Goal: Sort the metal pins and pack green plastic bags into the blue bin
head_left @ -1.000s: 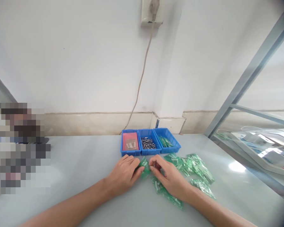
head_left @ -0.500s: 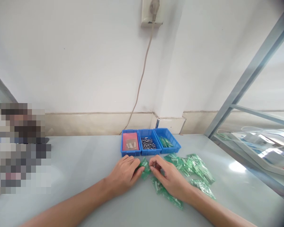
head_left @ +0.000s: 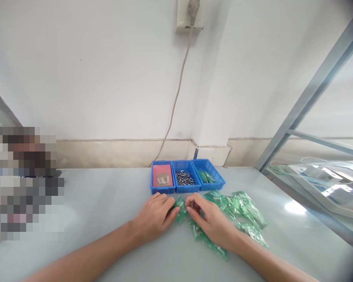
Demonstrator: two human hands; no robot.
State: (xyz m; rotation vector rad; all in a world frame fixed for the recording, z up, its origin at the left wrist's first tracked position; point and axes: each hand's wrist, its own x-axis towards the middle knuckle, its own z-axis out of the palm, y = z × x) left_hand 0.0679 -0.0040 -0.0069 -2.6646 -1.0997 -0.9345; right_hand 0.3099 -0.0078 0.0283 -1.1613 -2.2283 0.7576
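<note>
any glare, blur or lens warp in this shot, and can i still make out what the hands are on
Head view: a bright glare patch on the table at right; wide-lens warp bends the metal frame; a pixelated block hides the left. The centre is fairly sharp: left hand and right hand pinch a green packet.

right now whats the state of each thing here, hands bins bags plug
left hand: pinching the green bag, resting on the table
right hand: pinching the same bag from the other side
green bag: held between both hands
pile of green bags: loose on the table
left bin: holds a pink sheet and a few pins
middle bin: part filled with metal pins
right bin: holds green bags
plug: in the wall socket
</note>
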